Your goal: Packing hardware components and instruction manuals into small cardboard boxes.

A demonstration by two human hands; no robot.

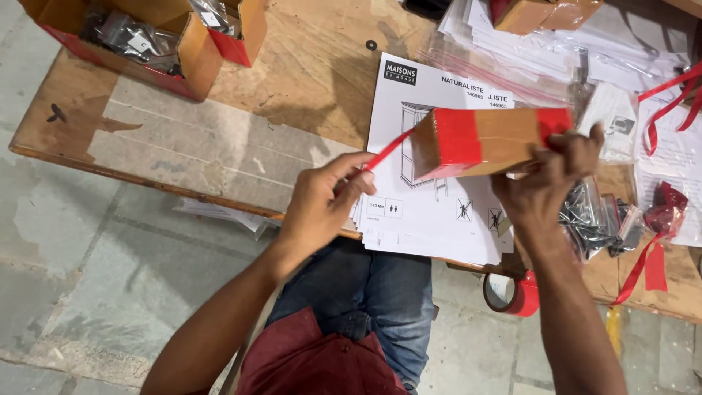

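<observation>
Left hand (322, 201) pinches red tape strip (387, 150) taut | right hand (545, 179) clamps brown cardboard box, red-taped (486, 139), above white instruction sheets (431, 212) | step judged: taping end | next: press strip flat.

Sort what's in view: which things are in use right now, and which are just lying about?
In use: small cardboard box, red tape strip, left hand, right hand.

Lying about: tape roll, instruction sheets, open carton, hardware bags, workbench.
</observation>
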